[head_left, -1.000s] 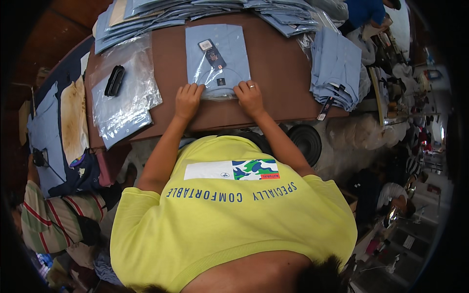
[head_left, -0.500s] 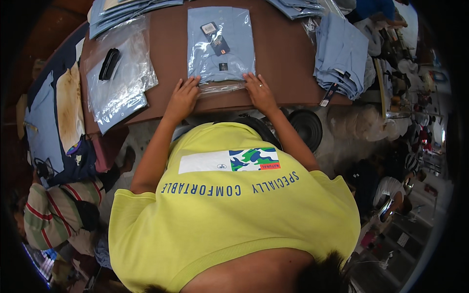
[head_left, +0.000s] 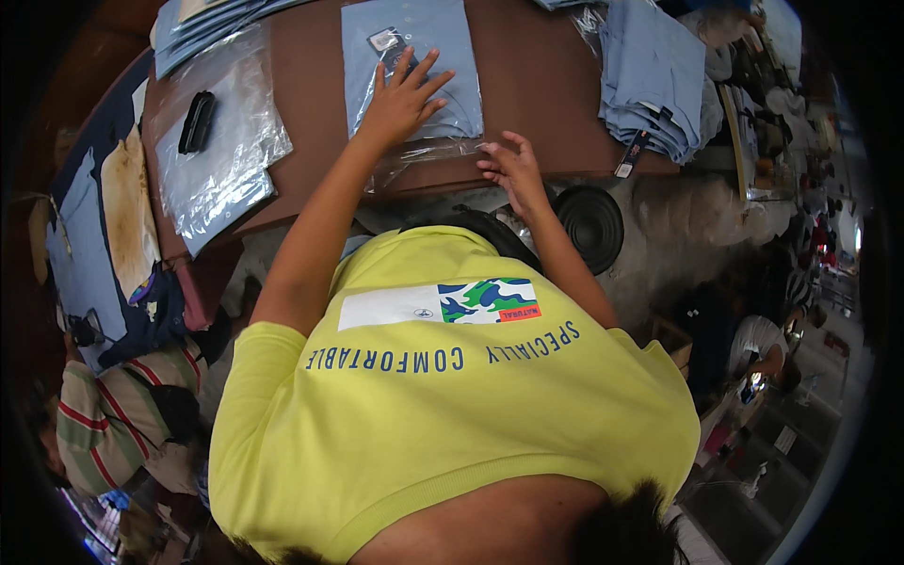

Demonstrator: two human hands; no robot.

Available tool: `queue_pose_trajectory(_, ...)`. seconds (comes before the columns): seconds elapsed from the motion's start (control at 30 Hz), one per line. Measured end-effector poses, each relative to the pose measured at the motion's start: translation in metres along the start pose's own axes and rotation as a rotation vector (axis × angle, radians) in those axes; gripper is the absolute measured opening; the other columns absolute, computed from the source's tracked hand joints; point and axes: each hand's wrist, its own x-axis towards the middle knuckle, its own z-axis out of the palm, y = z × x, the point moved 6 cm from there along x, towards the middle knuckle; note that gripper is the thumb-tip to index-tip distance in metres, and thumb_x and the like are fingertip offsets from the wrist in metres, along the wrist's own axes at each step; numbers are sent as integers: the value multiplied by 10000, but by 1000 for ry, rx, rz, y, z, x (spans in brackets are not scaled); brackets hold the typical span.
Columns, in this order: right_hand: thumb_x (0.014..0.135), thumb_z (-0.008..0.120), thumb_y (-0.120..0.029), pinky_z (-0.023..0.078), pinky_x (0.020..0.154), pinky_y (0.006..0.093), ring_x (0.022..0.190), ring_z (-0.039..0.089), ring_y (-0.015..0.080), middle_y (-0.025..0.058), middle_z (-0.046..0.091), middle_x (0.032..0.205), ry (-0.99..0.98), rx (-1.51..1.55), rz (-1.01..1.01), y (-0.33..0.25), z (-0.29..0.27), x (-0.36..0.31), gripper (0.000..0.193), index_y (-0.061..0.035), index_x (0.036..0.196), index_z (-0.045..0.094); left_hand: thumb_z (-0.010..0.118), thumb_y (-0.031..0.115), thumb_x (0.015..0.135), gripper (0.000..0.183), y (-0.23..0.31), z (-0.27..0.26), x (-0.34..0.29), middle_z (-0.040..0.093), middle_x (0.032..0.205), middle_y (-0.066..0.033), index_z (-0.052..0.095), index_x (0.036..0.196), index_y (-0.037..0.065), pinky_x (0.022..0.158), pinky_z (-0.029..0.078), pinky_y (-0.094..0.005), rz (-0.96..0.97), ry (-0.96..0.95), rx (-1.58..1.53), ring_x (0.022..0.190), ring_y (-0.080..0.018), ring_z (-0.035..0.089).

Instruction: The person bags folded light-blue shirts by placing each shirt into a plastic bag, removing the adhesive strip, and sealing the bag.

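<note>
on the desk (head_left: pixel 541 89), the shirt (head_left: pixel 454 36) lies between bags (head_left: pixel 231 141) at left and a stack (head_left: pixel 650 80) at right; a pile (head_left: pixel 207 33) lies behind the bags.

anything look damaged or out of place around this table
The pale sheet left of the brown table looks odd: uneven brown patches spread across it, as if scorched or stained; I can't tell which. The bagged shirt under the left hand looks flat and neat.

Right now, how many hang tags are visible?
2: one tag on the bagged shirt, partly behind the left hand; another tag at the right shirt stack. More may be hidden.
</note>
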Motion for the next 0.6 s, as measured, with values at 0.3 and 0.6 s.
queue_pose_trajectory(0.3, 717, 675, 24, 466, 560, 208, 715, 578, 101, 108, 576, 997, 16, -124, -200, 0, 6, 16, 588, -43, 1219, 377, 364, 539, 906, 494, -10, 45, 6, 211, 1493, 33, 364, 1365, 356, 1057, 87, -614, 9, -105, 75, 1390, -264, 117)
queue_pose_trajectory(0.6, 737, 697, -45, 379, 460, 181, 554, 509, 64, 31, 575, 757, 68, -282, -102, 16, -4, 5, 425, -53, 1084, 451, 372, 537, 903, 492, -10, 44, 6, 248, 1482, 0, 374, 1359, 353, 1051, 82, -619, 22, -85, 72, 1381, -301, 149)
